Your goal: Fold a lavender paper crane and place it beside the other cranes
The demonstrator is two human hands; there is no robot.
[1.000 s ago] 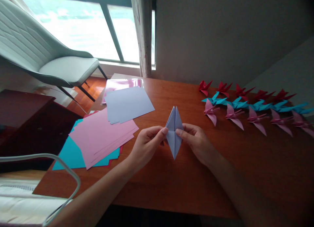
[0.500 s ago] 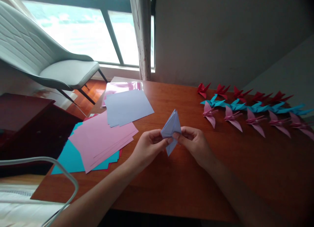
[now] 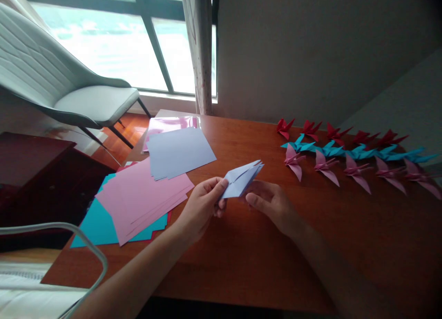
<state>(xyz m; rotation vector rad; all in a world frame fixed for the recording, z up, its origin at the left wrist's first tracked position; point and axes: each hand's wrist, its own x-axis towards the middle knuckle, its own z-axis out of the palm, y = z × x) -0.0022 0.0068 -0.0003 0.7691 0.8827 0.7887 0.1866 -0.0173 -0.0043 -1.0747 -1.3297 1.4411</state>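
A folded pale lavender paper (image 3: 240,181), shaped like a slim diamond with split points, is tilted up to the right above the table. My left hand (image 3: 207,197) is closed on its lower left end, thumb on top and fingers underneath. Just right of the paper is my right hand (image 3: 272,201), its thumb and curled fingers apart with nothing visible between them. Its fingertips lie close to the paper's lower right edge; whether they touch it is hidden.
Loose sheets lie left on the wooden table (image 3: 235,263): lavender sheets (image 3: 181,151), pink sheets (image 3: 145,194) and turquoise sheets (image 3: 93,227). Rows of red cranes (image 3: 312,129), blue cranes (image 3: 331,148) and pink cranes (image 3: 357,171) stand right. A white cable (image 3: 93,245) curves at lower left.
The folded paper has turned from pointing upward to pointing up and right. My left hand has shifted its grip onto one end, and my right hand has let go.
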